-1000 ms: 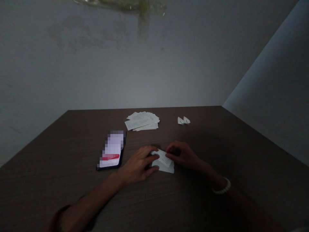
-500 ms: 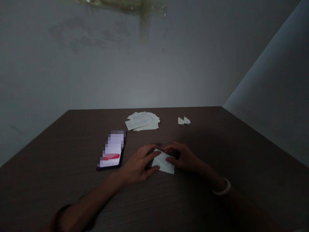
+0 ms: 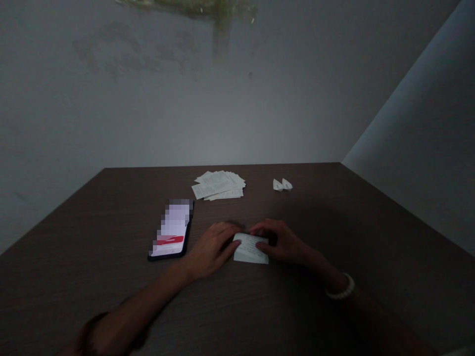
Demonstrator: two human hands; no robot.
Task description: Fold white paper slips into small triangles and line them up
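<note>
A small white sheet of paper [image 3: 250, 253] with lines of print lies on the dark wooden table between my hands. My left hand [image 3: 213, 249] has its thumb on the sheet's left edge, the fingers curled round its upper left corner. From the other side, my right hand [image 3: 280, 240] grips the right edge, thumb on top and fingers behind the far edge. Both sets of fingertips are partly hidden behind the paper's far side.
Left of my hands lies a phone [image 3: 171, 230] with a lit, blurred screen. Behind it a loose pile of printed paper slips [image 3: 218, 185] spreads out. Two small folded paper pieces [image 3: 282, 185] stand at the back right. A wall [image 3: 222, 118] borders the table's far edge.
The sheet has turned so that its near edge lies more level. My left thumb and fingers have shifted from across the sheet to its left edge. The right hand has hardly moved.
</note>
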